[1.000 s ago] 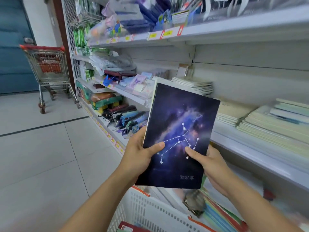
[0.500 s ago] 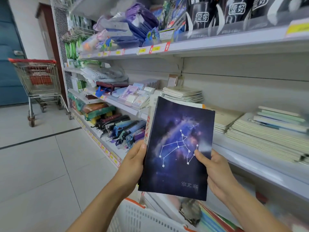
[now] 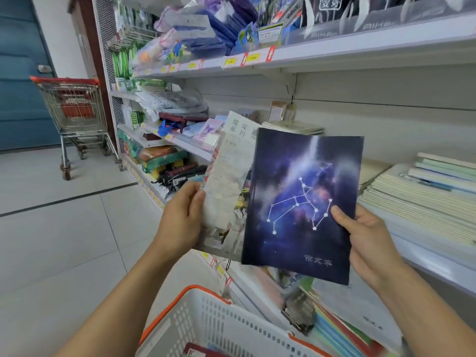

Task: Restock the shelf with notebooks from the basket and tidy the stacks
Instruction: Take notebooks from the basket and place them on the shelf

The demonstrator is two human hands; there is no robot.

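The right hand pinches a flat, shiny dark-blue notebook with a star picture. At its 9 o'clock, the left hand grips a pale paper notebook. Both float above the white plastic basket with holes, near the shelf.

Dark notebook: paper cover, slightly glossy, pale sheen streak near its top edge, starry print. Pale notebook at frame centre-left: paper, matt, surface looks creased. Basket, bottom centre: perforated white plastic, orange plastic rim. Cart, left: bare metal wire, red plastic handle. Shelf across the top: smooth, light-painted, metal by the look. Notebook stacks, right: matt paper. Floor: smooth tiles, soft sheen.
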